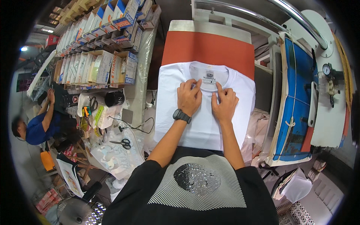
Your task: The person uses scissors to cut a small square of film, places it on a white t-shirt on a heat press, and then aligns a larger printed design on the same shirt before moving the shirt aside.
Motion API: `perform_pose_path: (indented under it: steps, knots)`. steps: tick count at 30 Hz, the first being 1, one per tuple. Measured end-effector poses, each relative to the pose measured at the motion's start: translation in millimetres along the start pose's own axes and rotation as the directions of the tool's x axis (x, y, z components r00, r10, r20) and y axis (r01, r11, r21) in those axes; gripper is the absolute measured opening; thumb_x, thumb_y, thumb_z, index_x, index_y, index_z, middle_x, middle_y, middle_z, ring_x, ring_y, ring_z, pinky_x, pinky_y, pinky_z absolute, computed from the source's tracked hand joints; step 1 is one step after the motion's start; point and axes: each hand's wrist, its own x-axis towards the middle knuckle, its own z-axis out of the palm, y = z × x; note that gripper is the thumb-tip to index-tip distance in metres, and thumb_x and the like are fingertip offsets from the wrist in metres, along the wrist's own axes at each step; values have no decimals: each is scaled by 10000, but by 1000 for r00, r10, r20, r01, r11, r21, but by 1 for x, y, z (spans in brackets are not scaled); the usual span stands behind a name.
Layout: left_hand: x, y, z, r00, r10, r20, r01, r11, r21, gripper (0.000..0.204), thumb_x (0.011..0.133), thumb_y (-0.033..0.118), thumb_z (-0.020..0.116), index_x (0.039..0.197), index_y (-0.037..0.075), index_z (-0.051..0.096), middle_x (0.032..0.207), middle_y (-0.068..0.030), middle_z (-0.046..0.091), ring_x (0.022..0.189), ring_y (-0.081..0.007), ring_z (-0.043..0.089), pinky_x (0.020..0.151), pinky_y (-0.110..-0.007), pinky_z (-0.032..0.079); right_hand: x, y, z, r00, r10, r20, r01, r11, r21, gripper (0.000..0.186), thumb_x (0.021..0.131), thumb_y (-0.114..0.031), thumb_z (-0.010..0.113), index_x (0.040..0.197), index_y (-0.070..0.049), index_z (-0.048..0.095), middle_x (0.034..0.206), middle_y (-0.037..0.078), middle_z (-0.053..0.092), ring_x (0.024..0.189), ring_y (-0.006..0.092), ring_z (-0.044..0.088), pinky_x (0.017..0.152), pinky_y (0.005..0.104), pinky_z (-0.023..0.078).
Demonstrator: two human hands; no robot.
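Observation:
A white T-shirt (176, 129) lies front up on a red press pad (206, 47), its neckline facing away from me. Inside the collar is a neck label (209, 76) with dark print, which might be a small transfer sheet. My left hand (189, 98) rests on the shirt with its index finger at the label's left edge and the other fingers bent. At the label's right edge, my right hand (224, 103) touches with the index fingertip, thumb apart from it. Neither hand grips anything that I can see. A dark watch (182, 116) is on my left wrist.
Heat-press machinery with a blue panel (296, 93) and a pressure gauge (327, 69) stands at right. On the left, a cluttered table holds scissors (122, 143), a cable (144, 131) and cardboard boxes (99, 67). Farther left, a person in blue (39, 125) works.

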Motion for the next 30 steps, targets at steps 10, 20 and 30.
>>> perform_pose_path:
  steps: [10, 20, 30]
  knots:
    - [-3, -1, 2, 1000, -18, 6, 18, 1000, 2, 396, 760, 69, 636, 1147, 121, 703, 1067, -37, 604, 902, -243, 542, 743, -388, 406, -3, 1, 5, 999, -19, -25, 20, 1000, 16, 388, 834, -231, 645, 1217, -185, 683, 903, 40, 511, 890, 205, 498, 822, 369, 347]
    - [-2, -1, 3, 1000, 25, -4, -25, 998, 64, 381, 766, 97, 629, 1138, 118, 706, 1061, -38, 598, 902, -245, 535, 731, -392, 408, -5, 0, 4, 1000, 4, -17, -4, 1000, 8, 388, 823, -202, 636, 1206, -198, 696, 887, 31, 511, 875, 205, 504, 812, 374, 356]
    - [-3, 1, 4, 999, 35, -6, -34, 996, 84, 363, 763, 111, 626, 1116, 98, 709, 1042, -44, 597, 898, -254, 533, 719, -394, 410, -6, 3, 6, 998, -30, -64, 28, 999, -27, 397, 803, -192, 632, 1194, -204, 701, 870, 24, 519, 844, 202, 509, 804, 373, 375]
